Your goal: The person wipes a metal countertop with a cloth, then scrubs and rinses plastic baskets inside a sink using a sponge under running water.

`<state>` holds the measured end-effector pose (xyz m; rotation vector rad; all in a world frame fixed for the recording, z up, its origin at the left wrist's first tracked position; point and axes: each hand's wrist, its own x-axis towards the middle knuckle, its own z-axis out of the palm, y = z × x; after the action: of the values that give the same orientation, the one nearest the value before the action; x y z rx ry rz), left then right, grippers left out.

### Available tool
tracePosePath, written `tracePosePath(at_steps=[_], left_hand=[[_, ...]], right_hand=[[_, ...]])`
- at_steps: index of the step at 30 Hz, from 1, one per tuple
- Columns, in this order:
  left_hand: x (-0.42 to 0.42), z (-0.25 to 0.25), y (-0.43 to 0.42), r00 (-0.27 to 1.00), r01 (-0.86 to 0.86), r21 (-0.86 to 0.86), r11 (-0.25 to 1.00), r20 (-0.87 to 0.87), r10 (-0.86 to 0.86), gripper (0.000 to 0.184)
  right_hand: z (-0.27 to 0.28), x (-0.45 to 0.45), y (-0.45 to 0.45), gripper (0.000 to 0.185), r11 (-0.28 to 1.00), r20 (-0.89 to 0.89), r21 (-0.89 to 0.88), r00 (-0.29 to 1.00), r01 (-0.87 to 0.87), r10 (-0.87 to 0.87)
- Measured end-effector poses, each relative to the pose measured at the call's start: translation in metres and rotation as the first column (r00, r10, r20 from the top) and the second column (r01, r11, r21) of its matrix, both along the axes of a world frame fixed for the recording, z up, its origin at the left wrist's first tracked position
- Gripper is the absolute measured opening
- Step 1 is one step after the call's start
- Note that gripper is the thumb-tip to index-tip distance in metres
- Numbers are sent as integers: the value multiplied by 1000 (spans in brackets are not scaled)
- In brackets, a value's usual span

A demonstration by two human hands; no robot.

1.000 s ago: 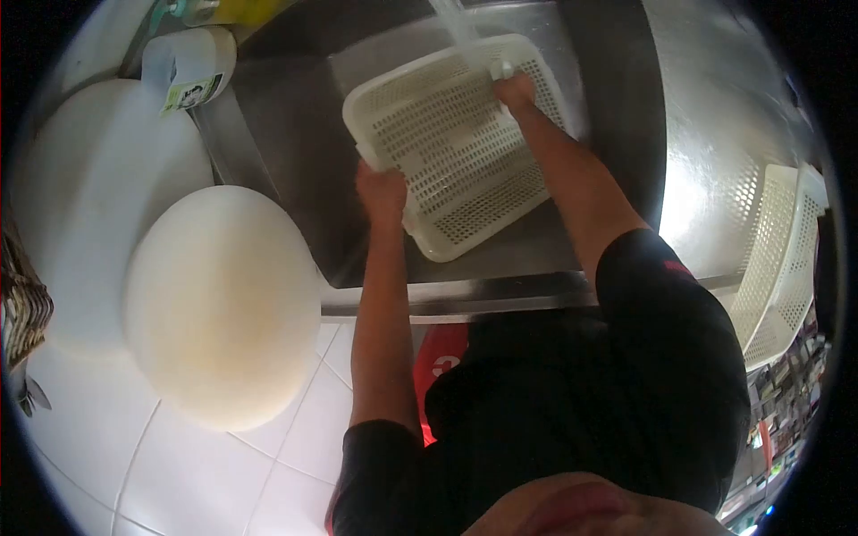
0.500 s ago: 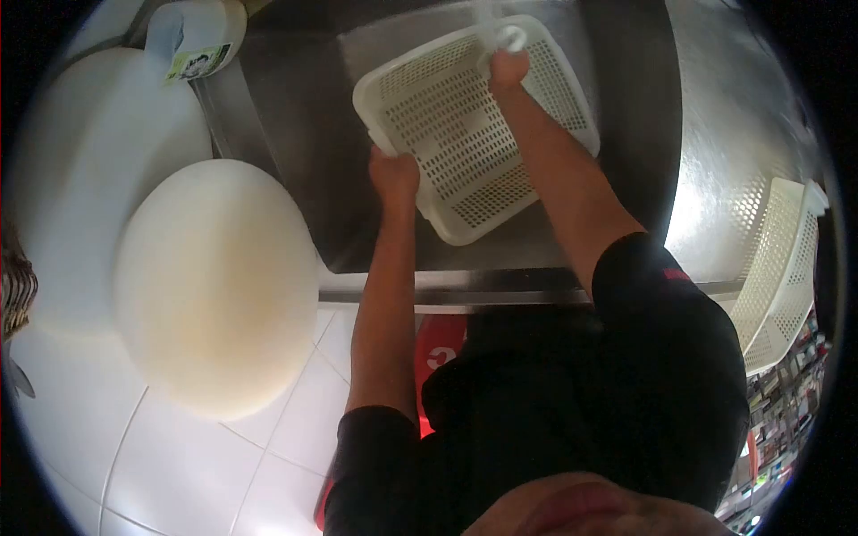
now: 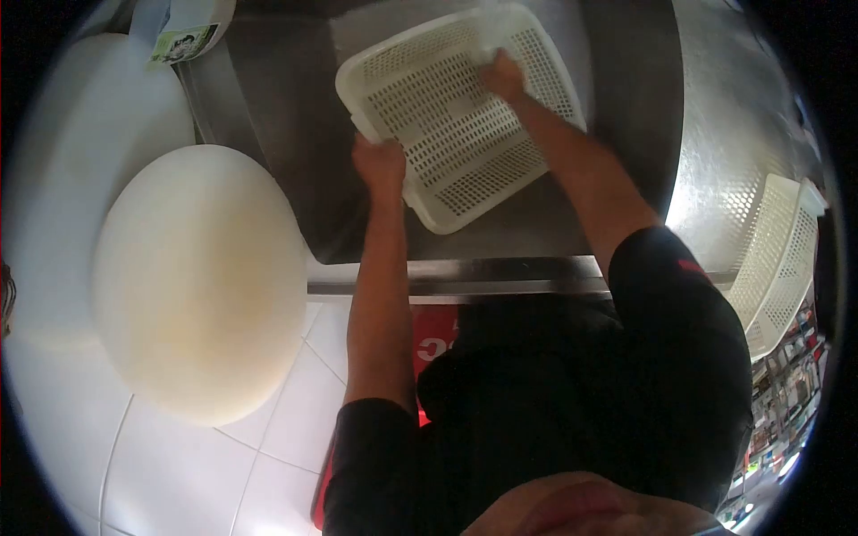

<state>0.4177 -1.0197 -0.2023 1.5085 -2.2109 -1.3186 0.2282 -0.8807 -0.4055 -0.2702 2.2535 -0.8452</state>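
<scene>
A cream perforated plastic basket [image 3: 447,116] is tilted inside the metal sink [image 3: 295,179]. My left hand [image 3: 380,165] is closed on the basket's near left rim. Over the upper right part of the basket is my right hand [image 3: 503,76], its fingers closed around something white and blurred that I cannot make out. A stream of water [image 3: 492,22] seems to fall into the basket just beyond that hand.
A large white rounded object [image 3: 201,286] stands left of the sink, with another pale one [image 3: 89,179] behind it. A labelled white plastic container [image 3: 188,36] is at the upper left. Another perforated basket [image 3: 773,263] lies on the metal counter [image 3: 724,134] at the right.
My right hand has moved slightly down and left over the basket, and the white thing at its fingers shows less. My left hand still holds the rim. The view has shifted a little.
</scene>
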Motion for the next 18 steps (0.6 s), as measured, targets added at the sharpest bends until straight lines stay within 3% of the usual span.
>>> tracePosePath(at_steps=[1,3,5,7,9,10,11,12,14,16,18], left_hand=[[-1,-4,-2,1000,-10,16,1000,23,9,37],[-1,-11,-7,1000,-12,18,1000,25,12,39],[7,-13,-8,1000,2,-4,1000,-4,-2,40],[4,0,-11,995,-40,-22,999,86,42,40],[8,15,-8,993,-32,-61,998,110,39,41],[10,24,-9,996,-11,-99,995,82,19,41],[8,28,-15,999,-1,-142,990,36,6,42],[4,34,-23,1000,28,-217,976,10,-26,43],[14,53,-24,997,77,-333,940,18,-75,46],[9,88,-30,993,64,-359,931,-66,-93,49],[3,115,-29,986,55,-417,907,-119,-114,52]], right_hand=[[9,19,-13,39,991,-116,-28,986,-128,124],[102,90,-38,39,897,-191,-18,883,-441,430],[129,104,-34,43,915,-22,-93,919,-394,393],[66,77,-14,48,976,65,-178,988,-124,137],[12,1,17,50,982,26,112,989,-151,149],[-12,-30,28,46,991,55,123,997,-62,56],[-8,-53,22,50,980,-102,140,983,-141,156],[8,-78,16,55,962,-243,167,937,-214,250],[61,-120,6,55,975,139,-161,975,-152,175],[112,-136,-14,50,920,-326,-345,943,-187,70],[181,-146,-19,46,954,-238,-209,958,-215,163]])
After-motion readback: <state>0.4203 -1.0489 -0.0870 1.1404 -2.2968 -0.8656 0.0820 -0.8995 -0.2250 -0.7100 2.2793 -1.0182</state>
